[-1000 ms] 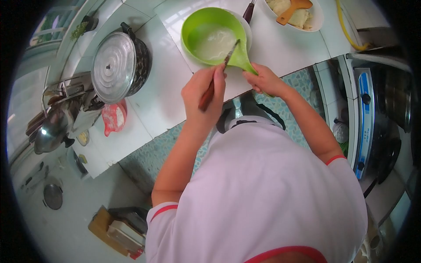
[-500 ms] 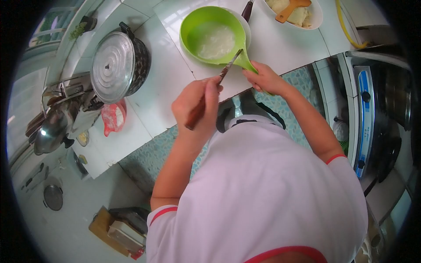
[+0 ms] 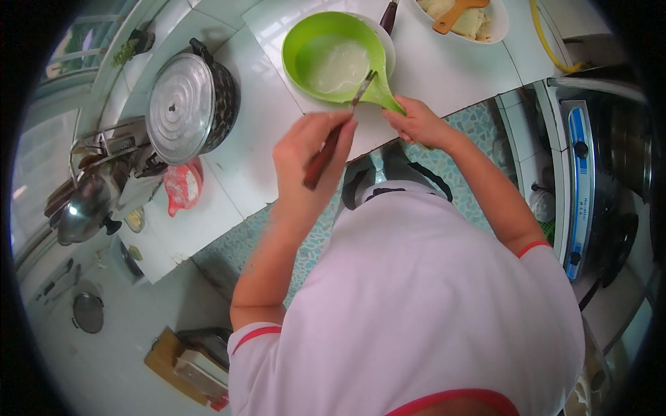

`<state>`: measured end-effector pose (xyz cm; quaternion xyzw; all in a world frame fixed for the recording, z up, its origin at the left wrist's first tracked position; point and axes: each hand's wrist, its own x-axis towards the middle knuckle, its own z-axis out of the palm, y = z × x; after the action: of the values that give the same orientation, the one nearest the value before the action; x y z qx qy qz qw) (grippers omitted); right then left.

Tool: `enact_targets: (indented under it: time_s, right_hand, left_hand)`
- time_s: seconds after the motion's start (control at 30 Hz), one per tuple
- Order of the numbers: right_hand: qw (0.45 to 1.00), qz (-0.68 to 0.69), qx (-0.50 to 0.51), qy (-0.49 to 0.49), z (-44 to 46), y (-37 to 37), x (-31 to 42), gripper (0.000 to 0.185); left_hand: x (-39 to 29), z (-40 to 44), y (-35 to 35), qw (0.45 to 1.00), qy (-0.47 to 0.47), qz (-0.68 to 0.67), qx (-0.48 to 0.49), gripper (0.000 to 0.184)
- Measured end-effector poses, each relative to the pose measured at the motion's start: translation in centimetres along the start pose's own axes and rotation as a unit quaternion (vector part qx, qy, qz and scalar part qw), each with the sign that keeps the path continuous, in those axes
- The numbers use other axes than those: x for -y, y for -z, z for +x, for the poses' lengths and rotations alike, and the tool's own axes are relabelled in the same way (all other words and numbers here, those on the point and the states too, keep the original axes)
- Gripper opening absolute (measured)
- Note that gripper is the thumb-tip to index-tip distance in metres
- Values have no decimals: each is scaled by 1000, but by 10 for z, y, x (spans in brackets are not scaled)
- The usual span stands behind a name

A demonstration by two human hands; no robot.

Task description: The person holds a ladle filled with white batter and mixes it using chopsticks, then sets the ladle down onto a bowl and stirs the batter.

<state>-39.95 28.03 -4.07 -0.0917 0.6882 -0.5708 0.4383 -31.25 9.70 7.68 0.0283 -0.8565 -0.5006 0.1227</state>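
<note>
Right fingers around green bowl handle

The left hand holds a brown-handled utensil, the right hand a green bowl by its handle.

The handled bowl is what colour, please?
The handled bowl is bright green, clearest in the head view.
</note>
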Motion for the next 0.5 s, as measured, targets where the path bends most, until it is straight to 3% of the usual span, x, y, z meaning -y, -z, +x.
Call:
enact_targets:
  time_s: [0.13,0.2,0.4,0.5]
  right_hand:
    - [996,-79,-20,21,-2,0,6,22]
    - [994,-102,-23,29,-3,-1,9,19]
    - [996,-87,-31,18,-3,-5,11,19]
    - [996,-80,-28,9,-4,-5,17,20]
  left_hand:
    - [5,48,-6,993,-108,19,37,14]
    - [-13,76,-12,970,-176,148,82,12]
    - [-56,125,-45,890,-267,238,283,17]
    - [-47,143,-62,892,-292,234,253,17]
